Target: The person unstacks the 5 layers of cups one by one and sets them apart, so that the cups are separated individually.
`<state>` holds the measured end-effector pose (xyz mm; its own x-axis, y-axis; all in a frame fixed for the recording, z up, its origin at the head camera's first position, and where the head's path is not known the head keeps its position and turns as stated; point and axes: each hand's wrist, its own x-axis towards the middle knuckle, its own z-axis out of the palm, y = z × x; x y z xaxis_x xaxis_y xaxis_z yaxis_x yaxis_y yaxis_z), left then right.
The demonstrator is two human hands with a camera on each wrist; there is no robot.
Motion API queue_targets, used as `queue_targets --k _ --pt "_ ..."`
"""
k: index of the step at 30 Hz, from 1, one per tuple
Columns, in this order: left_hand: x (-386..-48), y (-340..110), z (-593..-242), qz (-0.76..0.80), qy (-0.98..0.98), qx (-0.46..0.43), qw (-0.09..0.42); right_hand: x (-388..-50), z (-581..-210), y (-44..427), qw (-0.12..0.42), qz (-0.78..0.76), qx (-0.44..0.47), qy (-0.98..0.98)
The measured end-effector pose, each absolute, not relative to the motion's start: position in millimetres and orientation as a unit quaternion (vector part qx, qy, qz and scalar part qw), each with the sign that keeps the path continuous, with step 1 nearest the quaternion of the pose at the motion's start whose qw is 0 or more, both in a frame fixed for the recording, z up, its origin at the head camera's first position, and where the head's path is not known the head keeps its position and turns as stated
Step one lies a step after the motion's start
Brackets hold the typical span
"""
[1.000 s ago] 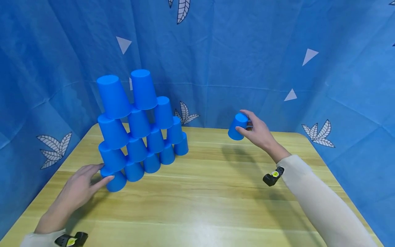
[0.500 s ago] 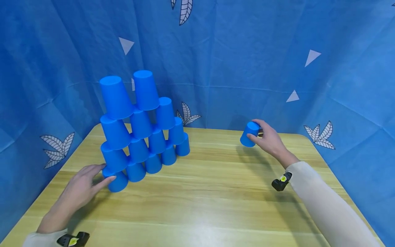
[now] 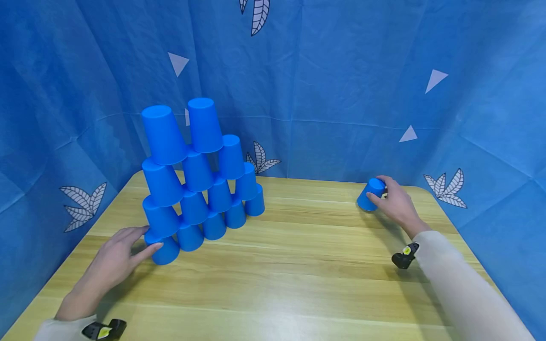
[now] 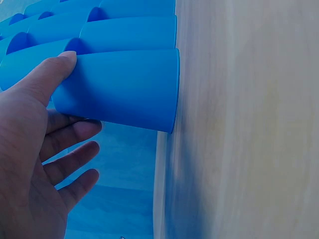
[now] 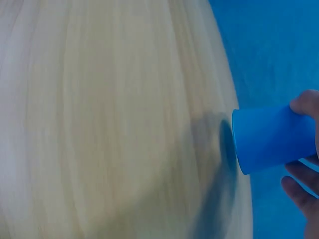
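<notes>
Left hand (image 3: 113, 258): thumb and index finger pinch the near bottom cup (image 3: 165, 251) by its two sides, up by its narrow end; in the left wrist view the other three fingers are spread loosely, off the cup. Unchanged over the last second.

Stack (image 3: 198, 173): rises above that hand and runs away from it, forward and to its right. Blue cups, all mouth down, in rows of five, four, three and two from the bottom. No shift noted.

Table (image 3: 277, 255): bare wood between the hands.

Lone cup (image 5: 271, 137): well apart from the stack, in the fingers of the right hand (image 3: 398, 204), on that hand's left side. Thumb on the near side, fingers behind: a pinch near the narrow end. Mouth faces down, slight tilt.

Change: this cup has travelled rightward and down with the hand; its shadow, earlier clear of it, now lies against the rim. Contact with the table: cannot tell, touching or just above.

Reading (judgement): the cup now belongs to the tabletop side of the work rather than the stack, which seems steady, its low corner minded by the left hand
</notes>
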<state>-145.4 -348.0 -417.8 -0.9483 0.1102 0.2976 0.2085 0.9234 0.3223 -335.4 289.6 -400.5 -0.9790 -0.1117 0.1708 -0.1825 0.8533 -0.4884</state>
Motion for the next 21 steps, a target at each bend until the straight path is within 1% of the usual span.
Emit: queue_targets --k 4,9,18,21 --pt "-145.7 -348.7 -419.3 -0.178 -0.969 -0.086 0.148 -337.2 -406.8 305.5 0.07 0.23 0.07 -0.968" --pt "-145.6 -348.8 -420.1 -0.179 -0.97 -0.082 0.14 -335.1 -411.5 322.6 0.076 0.209 0.062 -0.973" --pt "-145.3 -347.4 -418.1 -0.176 -0.972 -0.08 0.135 -333.6 -408.1 342.9 0.089 0.188 0.059 -0.976" --pt "-145.3 -346.9 -417.1 -0.177 -0.972 -0.078 0.133 -333.5 -406.2 346.1 0.085 0.185 0.058 -0.977"
